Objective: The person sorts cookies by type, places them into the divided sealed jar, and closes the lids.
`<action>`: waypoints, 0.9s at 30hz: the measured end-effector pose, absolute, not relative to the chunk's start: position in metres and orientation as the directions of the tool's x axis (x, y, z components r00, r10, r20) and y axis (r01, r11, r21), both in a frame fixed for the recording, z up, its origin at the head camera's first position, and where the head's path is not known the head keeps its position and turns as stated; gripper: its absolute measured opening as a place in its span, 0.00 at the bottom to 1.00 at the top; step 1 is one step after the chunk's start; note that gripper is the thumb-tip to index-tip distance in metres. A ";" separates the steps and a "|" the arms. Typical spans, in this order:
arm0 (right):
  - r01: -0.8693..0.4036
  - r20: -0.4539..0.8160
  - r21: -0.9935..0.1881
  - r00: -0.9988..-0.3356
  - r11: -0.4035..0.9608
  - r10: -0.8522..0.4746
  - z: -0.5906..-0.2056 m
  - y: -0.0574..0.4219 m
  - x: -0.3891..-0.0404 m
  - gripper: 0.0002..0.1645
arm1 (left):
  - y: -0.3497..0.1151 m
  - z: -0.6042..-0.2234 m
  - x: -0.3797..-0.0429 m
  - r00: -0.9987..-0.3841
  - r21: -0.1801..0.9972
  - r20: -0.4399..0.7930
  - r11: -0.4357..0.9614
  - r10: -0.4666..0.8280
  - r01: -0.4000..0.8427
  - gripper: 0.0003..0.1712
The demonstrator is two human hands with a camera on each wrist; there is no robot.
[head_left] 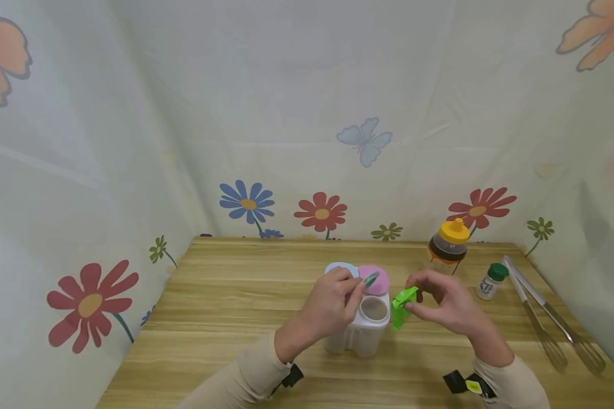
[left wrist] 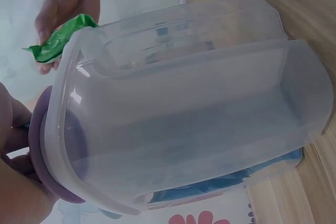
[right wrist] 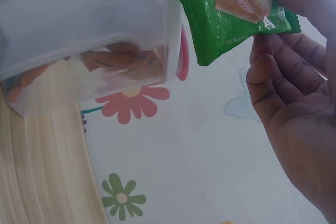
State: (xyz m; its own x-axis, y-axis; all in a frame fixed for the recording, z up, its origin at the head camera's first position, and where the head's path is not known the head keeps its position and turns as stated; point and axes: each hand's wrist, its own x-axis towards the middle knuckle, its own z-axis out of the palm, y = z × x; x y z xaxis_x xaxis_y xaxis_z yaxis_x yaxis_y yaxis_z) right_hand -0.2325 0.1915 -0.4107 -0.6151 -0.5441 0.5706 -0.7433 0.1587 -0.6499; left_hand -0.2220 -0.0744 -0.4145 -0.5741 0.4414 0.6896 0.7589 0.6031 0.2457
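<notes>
A clear plastic storage container [head_left: 360, 338] with several compartments stands upright on the table. Its blue lid [head_left: 340, 268] and pink lid [head_left: 374, 278] are in place, and one round opening [head_left: 374, 309] at the front right is uncovered. My left hand [head_left: 332, 298] is over the container and pinches a small green lid [head_left: 370, 279], tilted above the pink one. A purple lid [left wrist: 41, 145] on the container is close by that hand in the left wrist view. Just right of the opening, my right hand [head_left: 447, 301] pinches a green snack packet [right wrist: 210, 32] with a see-through window showing pinkish contents.
A bottle with a yellow cap [head_left: 454, 232] stands behind my right hand. Right of it is a shaker with a green lid [head_left: 497, 272]. Long-handled metal utensils [head_left: 542, 318] lie along the table's right side. Blue [left wrist: 226, 182] and orange-brown wrappers [right wrist: 118, 59] show inside the container.
</notes>
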 end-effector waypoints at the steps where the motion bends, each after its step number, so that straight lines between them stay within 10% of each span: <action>1: -0.744 0.571 -0.649 -0.616 0.160 -0.542 -0.409 0.190 -0.233 0.24 | -0.074 -0.415 -0.222 -0.572 0.252 0.694 0.597 0.437 0.762 0.10; 27: -0.815 0.759 -0.554 -0.413 -0.168 -0.503 -0.403 0.155 -0.248 0.24 | -0.080 -0.412 -0.227 -0.618 0.378 0.674 0.530 0.405 0.759 0.08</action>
